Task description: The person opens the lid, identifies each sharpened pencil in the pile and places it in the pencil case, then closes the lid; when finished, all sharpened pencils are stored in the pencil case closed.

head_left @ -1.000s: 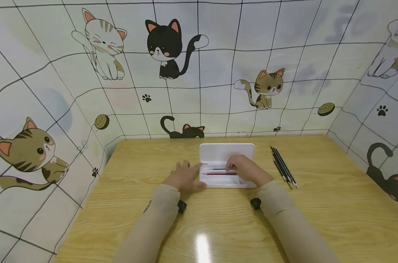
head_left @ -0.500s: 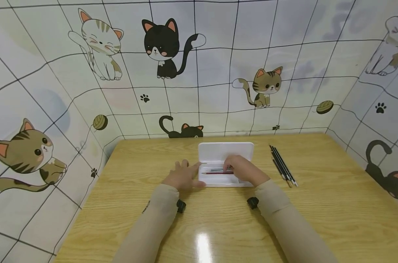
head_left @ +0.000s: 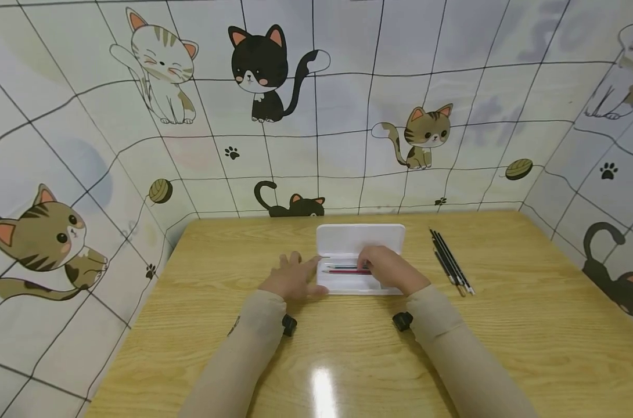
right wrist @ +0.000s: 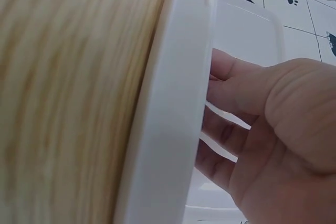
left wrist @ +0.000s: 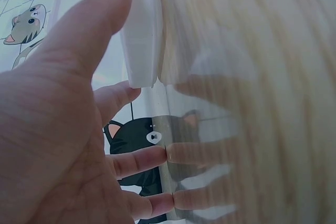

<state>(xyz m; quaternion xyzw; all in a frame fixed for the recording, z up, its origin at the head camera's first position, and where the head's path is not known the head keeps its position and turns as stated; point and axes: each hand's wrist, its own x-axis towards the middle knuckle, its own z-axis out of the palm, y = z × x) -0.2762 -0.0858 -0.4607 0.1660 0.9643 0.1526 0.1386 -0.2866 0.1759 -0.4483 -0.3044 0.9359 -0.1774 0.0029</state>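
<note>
White case (head_left: 348, 284): 1 | red pencil (head_left: 346, 271): 1 | left hand (head_left: 291, 280): spread | right hand (head_left: 392, 270): grip unclear

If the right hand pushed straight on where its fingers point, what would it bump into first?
Probably the pencils lying in the open white case: the right hand bends down over them, though whether it touches them is hard to tell.

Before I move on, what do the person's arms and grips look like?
Left sleeve and right sleeve are long and beige; a dark mark shows by the left cuff. A small black device sits beside each cuff. Left grip and right grip are gloveless.
</note>
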